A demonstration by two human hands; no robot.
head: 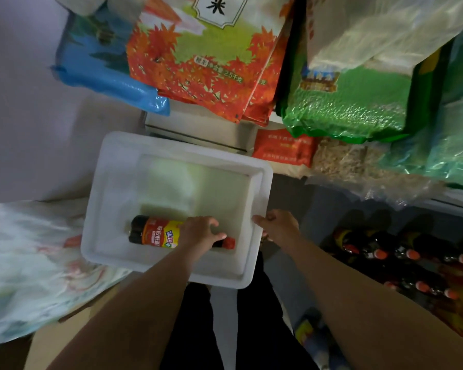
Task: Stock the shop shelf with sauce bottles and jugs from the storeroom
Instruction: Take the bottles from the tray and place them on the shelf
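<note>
Left hand [201,231] lowest in frame, fingers curled over the neck end of one sauce bottle [155,232] lying flat near the tub's near wall. Right hand [275,225] grips the right rim of the white tub [171,145]. Tub holds only that bottle. More red-capped bottles [401,256] wait in a case on the floor, right. Judgement: loading barely begun; shop shelf not in view, stocking all ahead.

Dark sauce bottle [155,232], red cap, lying sideways in white tub [254,236].
</note>
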